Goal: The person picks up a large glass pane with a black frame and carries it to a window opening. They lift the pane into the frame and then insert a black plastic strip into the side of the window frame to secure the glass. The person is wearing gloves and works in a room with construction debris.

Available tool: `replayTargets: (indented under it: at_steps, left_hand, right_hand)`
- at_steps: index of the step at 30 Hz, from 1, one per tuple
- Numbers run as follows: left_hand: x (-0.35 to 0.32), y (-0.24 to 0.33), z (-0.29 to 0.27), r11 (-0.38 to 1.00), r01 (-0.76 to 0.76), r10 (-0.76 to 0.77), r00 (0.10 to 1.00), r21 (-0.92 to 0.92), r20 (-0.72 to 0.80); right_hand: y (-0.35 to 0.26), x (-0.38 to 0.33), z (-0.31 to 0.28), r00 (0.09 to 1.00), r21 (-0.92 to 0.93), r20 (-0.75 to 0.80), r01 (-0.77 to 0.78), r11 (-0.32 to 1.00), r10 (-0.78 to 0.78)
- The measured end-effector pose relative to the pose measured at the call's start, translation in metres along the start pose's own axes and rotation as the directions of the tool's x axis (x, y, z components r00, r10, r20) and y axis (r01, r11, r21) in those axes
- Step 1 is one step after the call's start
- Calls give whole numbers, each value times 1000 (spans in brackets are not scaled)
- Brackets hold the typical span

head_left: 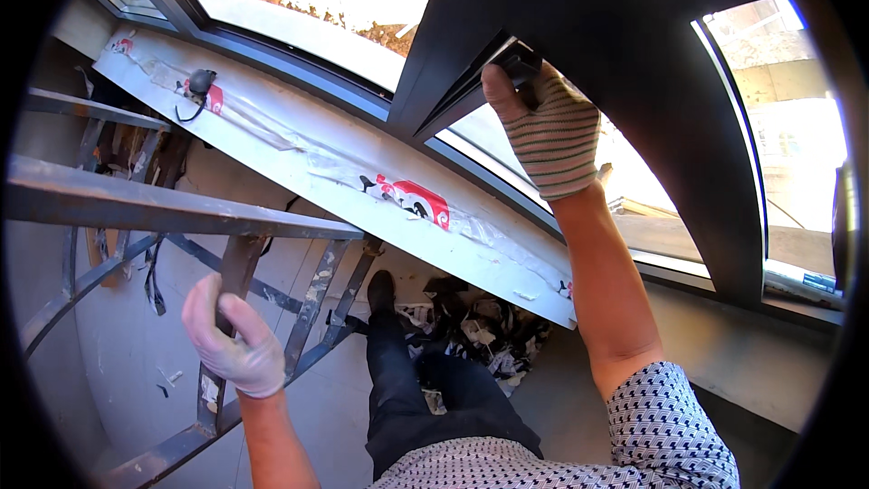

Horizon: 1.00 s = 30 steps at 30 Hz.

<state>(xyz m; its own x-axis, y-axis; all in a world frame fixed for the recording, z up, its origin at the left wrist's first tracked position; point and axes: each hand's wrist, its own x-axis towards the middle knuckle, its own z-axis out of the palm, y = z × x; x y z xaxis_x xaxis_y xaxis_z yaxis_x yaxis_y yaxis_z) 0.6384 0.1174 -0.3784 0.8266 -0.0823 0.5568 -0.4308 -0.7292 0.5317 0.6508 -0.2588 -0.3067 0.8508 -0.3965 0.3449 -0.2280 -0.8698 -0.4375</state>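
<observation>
My left hand, in a pale glove, is closed around an upright bar of a worn metal frame. Up at the window, my right hand wears a striped knit glove. Its thumb and fingers are bent around a small black piece at an edge of the dark window frame. The glove partly covers this piece, so I cannot tell exactly what it is. A narrow opening shows in the frame beside the thumb.
A long white sill with plastic film runs below the windows. On it lies a dark rounded tool with a strap. The metal frame's top rail crosses at left. Dark and white scraps are heaped on the floor by my legs.
</observation>
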Motion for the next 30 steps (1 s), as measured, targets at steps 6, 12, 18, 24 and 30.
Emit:
replayTargets:
  at_steps: [6,12,18,24,30]
  left_hand:
    - [8,77,114,937,17,82,961,-348,265]
    - [82,141,240,808,-181,211,977,-561,-12]
    - [91,142,277,810,-197,186,980,-552,-77]
    - [96,157,284,812,-248,224,968,-528,-110]
    - [100,149,280,829,-257,223,966,-497,-128]
  right_hand:
    - [2,-3,-1,999,50,-28,-15,999,17]
    - [15,-16,7,964,-37,-113,239,970,-242]
    - [-2,-21,17,573,-33,-21,819,573,-820]
    - [49,37,68,552,332,210,736,590,-807]
    - [16,-15,57,399,341,151,838,426,-905]
